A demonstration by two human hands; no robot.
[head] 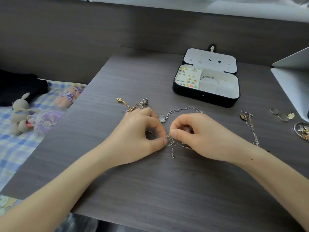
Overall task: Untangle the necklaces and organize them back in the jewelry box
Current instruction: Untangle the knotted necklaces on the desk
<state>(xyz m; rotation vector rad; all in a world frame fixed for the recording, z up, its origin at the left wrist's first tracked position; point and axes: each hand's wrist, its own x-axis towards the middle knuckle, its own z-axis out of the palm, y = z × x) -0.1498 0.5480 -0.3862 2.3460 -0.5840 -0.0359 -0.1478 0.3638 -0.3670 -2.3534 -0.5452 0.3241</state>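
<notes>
both hands down low over the bench (150, 190), and here's the knot: the left hand (142, 131) pinches a fine strand, the right hand (192, 133) pinches the tangled necklaces (173, 144) just beside it, so the snarl sits taut between them for teasing apart. the jewelry box (206, 97) waits open beyond, compartments ready. 1 freed chain (253, 131) lies off right.

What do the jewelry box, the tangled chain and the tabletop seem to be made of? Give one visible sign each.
Jewelry box: black shell, probably faux leather, smooth with a dull sheen; the pale lining looks like soft fabric.
Tangled chain: silver-coloured metal, fine links glinting.
Tabletop: dark grey wood grain, matte; the even streaks suggest laminate, though that is not certain.
</notes>
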